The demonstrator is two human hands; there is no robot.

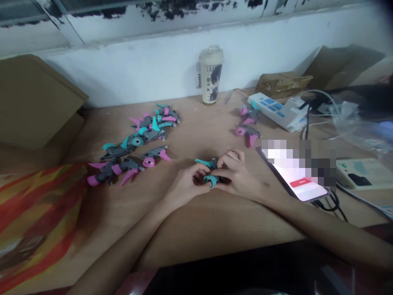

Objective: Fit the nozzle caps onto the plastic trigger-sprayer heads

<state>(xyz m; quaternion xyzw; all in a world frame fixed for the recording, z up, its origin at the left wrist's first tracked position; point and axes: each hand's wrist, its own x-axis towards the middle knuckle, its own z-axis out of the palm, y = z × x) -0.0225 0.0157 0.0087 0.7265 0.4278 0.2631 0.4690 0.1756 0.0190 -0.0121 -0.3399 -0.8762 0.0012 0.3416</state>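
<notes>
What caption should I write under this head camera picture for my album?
Left hand and right hand hold a teal spray trigger at a wooden table, pile of triggers nearby.

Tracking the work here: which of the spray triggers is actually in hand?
The teal-and-grey spray trigger gripped between left hand and right hand; the rest lie loose in the left pile and the right group.

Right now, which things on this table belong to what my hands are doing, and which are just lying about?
In hand: teal trigger sprayer, held by left hand and right hand; sprayer pile; pink sprayers.
Lying about: coffee cup, power strip, phone, cardboard box.
</notes>
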